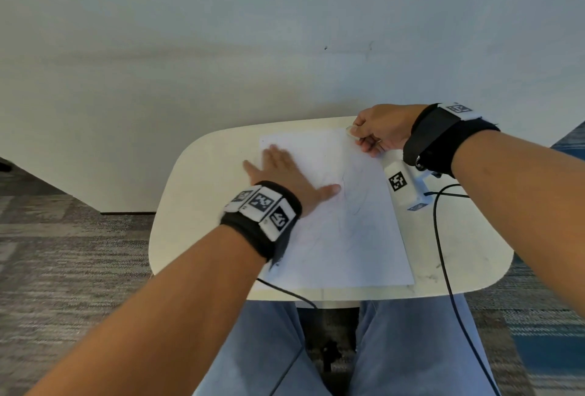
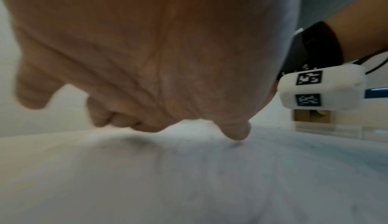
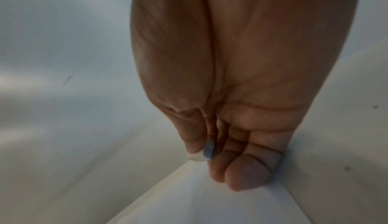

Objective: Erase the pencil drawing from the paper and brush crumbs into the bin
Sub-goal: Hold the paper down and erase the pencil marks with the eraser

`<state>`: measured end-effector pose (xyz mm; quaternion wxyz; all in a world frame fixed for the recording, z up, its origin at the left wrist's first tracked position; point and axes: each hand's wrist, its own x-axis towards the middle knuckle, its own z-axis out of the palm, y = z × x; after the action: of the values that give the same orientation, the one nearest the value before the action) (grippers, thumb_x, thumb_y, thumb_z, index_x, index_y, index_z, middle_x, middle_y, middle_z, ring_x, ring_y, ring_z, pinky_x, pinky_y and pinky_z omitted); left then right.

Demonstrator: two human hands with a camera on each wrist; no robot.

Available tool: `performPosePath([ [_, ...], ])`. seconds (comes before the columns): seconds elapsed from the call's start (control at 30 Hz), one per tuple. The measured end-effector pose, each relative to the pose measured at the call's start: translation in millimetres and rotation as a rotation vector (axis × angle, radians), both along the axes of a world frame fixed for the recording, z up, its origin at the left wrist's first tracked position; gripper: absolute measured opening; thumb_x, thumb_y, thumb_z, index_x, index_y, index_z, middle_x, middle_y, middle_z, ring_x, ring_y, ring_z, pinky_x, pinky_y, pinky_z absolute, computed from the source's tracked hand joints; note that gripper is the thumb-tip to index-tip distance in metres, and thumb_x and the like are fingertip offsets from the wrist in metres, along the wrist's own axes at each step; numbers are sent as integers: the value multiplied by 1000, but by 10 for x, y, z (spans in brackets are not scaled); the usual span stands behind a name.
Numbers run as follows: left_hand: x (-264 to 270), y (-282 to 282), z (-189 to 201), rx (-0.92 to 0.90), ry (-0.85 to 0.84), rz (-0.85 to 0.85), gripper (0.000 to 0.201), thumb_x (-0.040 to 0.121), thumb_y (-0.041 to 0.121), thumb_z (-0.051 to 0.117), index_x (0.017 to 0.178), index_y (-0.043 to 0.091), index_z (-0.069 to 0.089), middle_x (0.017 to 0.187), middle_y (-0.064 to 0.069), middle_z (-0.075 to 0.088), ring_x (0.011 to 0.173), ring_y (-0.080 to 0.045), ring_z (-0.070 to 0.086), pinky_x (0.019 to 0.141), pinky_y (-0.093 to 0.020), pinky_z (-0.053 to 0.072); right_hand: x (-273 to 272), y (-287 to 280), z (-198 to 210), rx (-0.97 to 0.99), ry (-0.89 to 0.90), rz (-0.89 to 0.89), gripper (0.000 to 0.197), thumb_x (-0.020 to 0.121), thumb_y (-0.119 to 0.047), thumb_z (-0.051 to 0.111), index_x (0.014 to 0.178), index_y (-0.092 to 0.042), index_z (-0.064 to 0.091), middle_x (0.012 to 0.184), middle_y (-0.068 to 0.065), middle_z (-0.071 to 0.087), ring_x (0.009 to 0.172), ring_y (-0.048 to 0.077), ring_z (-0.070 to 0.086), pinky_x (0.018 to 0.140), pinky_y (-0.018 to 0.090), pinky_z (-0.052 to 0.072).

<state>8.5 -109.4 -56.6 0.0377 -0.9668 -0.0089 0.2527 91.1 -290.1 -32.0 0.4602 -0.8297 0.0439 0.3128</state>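
A white sheet of paper [image 1: 342,237] with faint pencil lines [image 1: 351,202] lies on a small cream table [image 1: 196,205]. My left hand [image 1: 281,171] lies flat on the sheet's left half, fingers spread and straight; the left wrist view shows its palm [image 2: 147,53] just above the paper [image 2: 189,177]. My right hand [image 1: 356,134] is at the sheet's far right corner. Its thumb and fingers pinch a small whitish-grey eraser [image 1: 349,129], which in the right wrist view [image 3: 209,150] touches the paper's corner [image 3: 210,202]. No bin is visible.
The table stands against a pale wall, over my lap. Black cables [image 1: 443,237] run across its right side and front edge. In the left wrist view a clear box with something brown inside [image 2: 310,116] sits on the table under the right wrist camera [image 2: 321,89].
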Motion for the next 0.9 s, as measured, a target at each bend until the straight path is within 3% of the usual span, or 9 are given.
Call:
performPosePath([
  [0.13, 12, -479, -31, -214, 26, -358, 100, 84, 84, 23, 156, 26, -14, 162, 1, -22, 151, -20, -14, 117, -61, -1, -4, 12, -14, 5, 1, -3, 22, 103, -14, 45, 81, -10, 46, 74, 9, 47, 60, 17, 45, 56, 29, 42],
  [0.23, 8, -381, -106, -149, 49, -246, 108, 80, 87, 23, 154, 21, -20, 161, 0, -26, 149, -18, -18, 116, -63, -2, 3, 15, -19, -2, -7, -12, 21, 103, -13, 46, 82, -10, 46, 74, 8, 47, 60, 17, 45, 56, 29, 42],
  [0.4, -32, 179, -26, 74, 54, 183, 130, 68, 97, 16, 154, 5, -14, 163, -14, -16, 151, -29, -11, 114, -65, -4, 21, 3, -24, 11, 1, -20, 20, 102, -12, 46, 82, -10, 46, 76, 9, 47, 60, 18, 45, 56, 30, 42],
  [0.47, -96, 193, -13, 35, -18, 96, 125, 71, 95, 14, 155, 7, -13, 163, -12, -17, 151, -28, -11, 116, -63, -3, 21, 8, -20, 8, 2, -18, 19, 102, -12, 46, 83, -10, 46, 76, 9, 48, 60, 18, 45, 57, 30, 42],
  [0.57, -244, 140, -72, -116, -7, -211, 111, 77, 91, 14, 154, 18, -18, 161, -4, -25, 150, -21, -16, 118, -59, -2, 11, 11, -22, 13, 3, -17, 20, 102, -13, 46, 82, -10, 47, 76, 8, 48, 60, 18, 45, 57, 30, 42],
  [0.6, -259, 176, -98, -112, 13, -211, 112, 77, 91, 14, 154, 17, -20, 160, -4, -26, 150, -20, -17, 118, -59, -2, 7, 11, -21, 12, 3, -18, 21, 102, -13, 46, 81, -10, 46, 76, 8, 47, 60, 18, 45, 56, 30, 41],
  [0.73, -148, 387, -62, 95, 17, 94, 126, 71, 95, 10, 153, 3, -14, 162, -14, -17, 151, -27, -12, 116, -62, 0, 4, 4, -27, 12, 1, -22, 22, 103, -13, 46, 81, -10, 46, 76, 8, 47, 61, 17, 45, 56, 30, 41],
  [0.8, -138, 288, 1, 50, -38, -9, 122, 75, 92, 16, 154, 2, -11, 162, -14, -17, 151, -27, -13, 117, -61, -1, 8, 7, -18, 12, 6, -22, 22, 103, -13, 46, 81, -10, 46, 76, 8, 47, 61, 17, 45, 56, 30, 42],
  [0.9, -130, -177, 30, -146, -29, -305, 110, 82, 86, 25, 156, 12, -9, 163, -5, -19, 151, -22, -10, 118, -60, 0, 9, 18, -8, 24, 17, -40, 21, 103, -12, 45, 82, -9, 46, 76, 9, 47, 60, 18, 44, 56, 31, 41],
])
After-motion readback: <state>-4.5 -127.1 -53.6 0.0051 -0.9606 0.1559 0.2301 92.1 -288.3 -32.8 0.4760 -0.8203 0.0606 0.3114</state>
